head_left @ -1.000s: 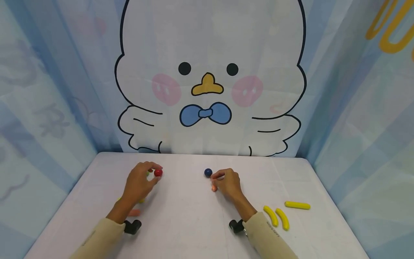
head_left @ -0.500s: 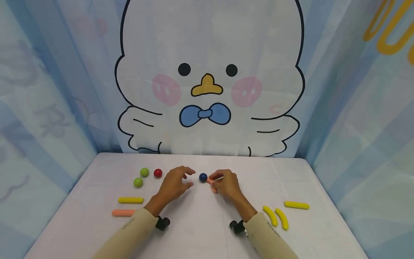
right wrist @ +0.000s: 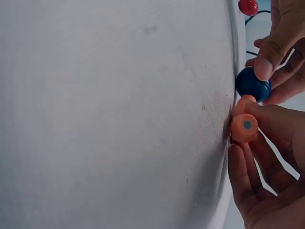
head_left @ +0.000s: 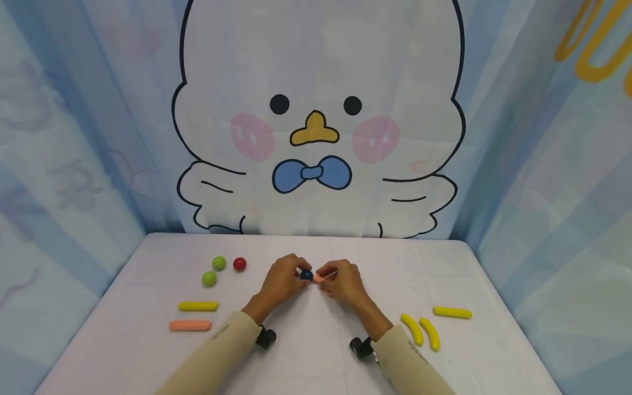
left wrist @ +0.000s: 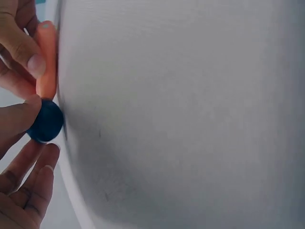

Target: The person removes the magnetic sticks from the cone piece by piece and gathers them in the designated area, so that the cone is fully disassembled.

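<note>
My left hand [head_left: 282, 278] pinches a dark blue ball [head_left: 306, 275] between thumb and fingers, near the middle of the table. Beside it my right hand [head_left: 348, 283] grips a short orange rod [head_left: 318, 278], whose end meets the ball. In the left wrist view the orange rod [left wrist: 46, 62] stands end-on against the blue ball [left wrist: 46, 121], with a thumb along its side. From the right wrist, the rod [right wrist: 244, 128] shows a round end with a small grey dot, and the ball [right wrist: 252, 85] lies just beyond. My fingers hide part of the rod.
On the left of the table [head_left: 276, 362] lie two green balls [head_left: 219, 263], a red ball [head_left: 239, 264], a straight yellow rod [head_left: 198, 305] and a straight orange rod [head_left: 190, 326]. To the right are two curved yellow rods [head_left: 430, 334] and a straight yellow one [head_left: 452, 312].
My left hand has left the red ball, moved right and taken hold of the blue ball. The blue ball has shifted slightly left and nearer; the right hand has barely moved.
</note>
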Tool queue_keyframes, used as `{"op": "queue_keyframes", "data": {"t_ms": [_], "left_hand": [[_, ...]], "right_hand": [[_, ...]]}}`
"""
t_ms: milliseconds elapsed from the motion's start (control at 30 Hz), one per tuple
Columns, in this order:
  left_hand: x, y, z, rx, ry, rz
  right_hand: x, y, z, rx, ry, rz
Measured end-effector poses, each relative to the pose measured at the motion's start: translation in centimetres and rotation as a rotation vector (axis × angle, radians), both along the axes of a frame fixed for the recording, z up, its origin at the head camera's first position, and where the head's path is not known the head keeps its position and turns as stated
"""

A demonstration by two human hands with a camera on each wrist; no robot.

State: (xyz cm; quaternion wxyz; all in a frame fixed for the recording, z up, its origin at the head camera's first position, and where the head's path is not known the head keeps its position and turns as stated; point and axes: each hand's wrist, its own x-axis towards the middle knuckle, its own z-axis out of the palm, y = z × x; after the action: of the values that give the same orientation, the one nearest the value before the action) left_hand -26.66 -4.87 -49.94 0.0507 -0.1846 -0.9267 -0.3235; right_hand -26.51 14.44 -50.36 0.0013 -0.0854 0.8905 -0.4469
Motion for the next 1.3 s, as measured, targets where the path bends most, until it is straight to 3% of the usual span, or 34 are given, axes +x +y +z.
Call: {"op": "queue_keyframes", "data": {"t_ms": [167,433,767,900,1033,1300], "left_hand": [[-0.2,0.2,-0.3,0.004,0.000,-0.009],[-0.1,0.2,-0.5,0.026,-0.010,-0.009],[0.0,-0.2,-0.6,0.045,-0.010,-0.019],[0.0,-0.2,-0.6,0.052,-0.020,-0.017],[-0.1,-0.2,-0.6,0.055,-0.027,-0.019],[0.0,-0.1,-0.8,0.047,-0.023,-0.012]], "right_hand": [[0.2,-0.3,0.2,0.035,0.019,-0.003],[0.8,-0.6,0.7,0.169,0.010,-0.079],[1.2,-0.9,1.1,0.177,-0.066,-0.071],[2.1,-0.6,1.8,0.169,-0.103,-0.049],[3.3,0.1,2.6,0.152,-0.082,-0.044],[5.5,2.5,4.0,0.115,-0.047,-0.105]]}}
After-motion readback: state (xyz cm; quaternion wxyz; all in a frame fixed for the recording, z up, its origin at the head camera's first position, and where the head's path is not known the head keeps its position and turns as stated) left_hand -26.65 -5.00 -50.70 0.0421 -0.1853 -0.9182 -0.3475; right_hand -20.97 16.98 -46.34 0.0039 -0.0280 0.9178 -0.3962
